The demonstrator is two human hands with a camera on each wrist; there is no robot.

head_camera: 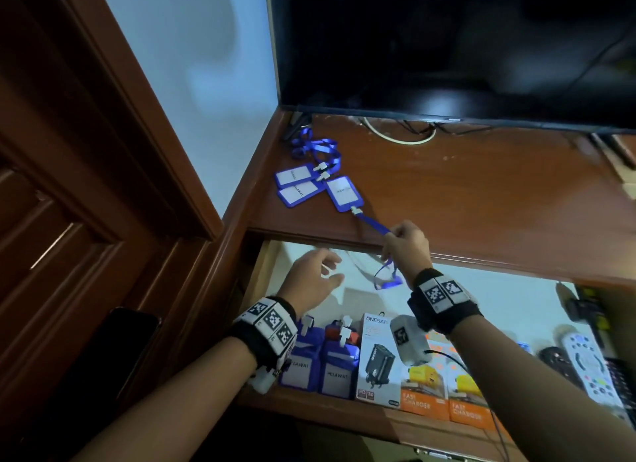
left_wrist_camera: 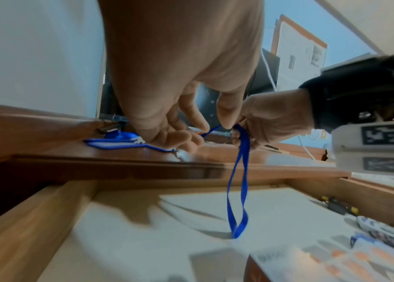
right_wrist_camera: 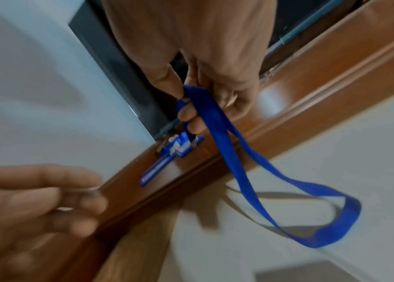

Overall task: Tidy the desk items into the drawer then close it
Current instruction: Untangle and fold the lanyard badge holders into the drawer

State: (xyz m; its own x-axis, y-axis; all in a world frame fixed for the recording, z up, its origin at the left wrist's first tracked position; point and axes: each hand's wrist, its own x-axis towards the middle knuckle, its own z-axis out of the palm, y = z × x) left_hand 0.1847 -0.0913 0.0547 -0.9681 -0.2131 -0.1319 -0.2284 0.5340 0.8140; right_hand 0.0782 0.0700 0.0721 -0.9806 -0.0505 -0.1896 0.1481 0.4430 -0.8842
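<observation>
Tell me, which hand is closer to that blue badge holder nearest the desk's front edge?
The right hand. It pinches the blue lanyard clipped to that badge holder, just in front of it. The left hand hovers open over the drawer, lower and farther away.

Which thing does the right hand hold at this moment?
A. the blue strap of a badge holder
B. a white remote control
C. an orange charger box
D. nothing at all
A: the right hand pinches the blue strap in its fingers, and the strap's loop hangs down over the open drawer.
</observation>
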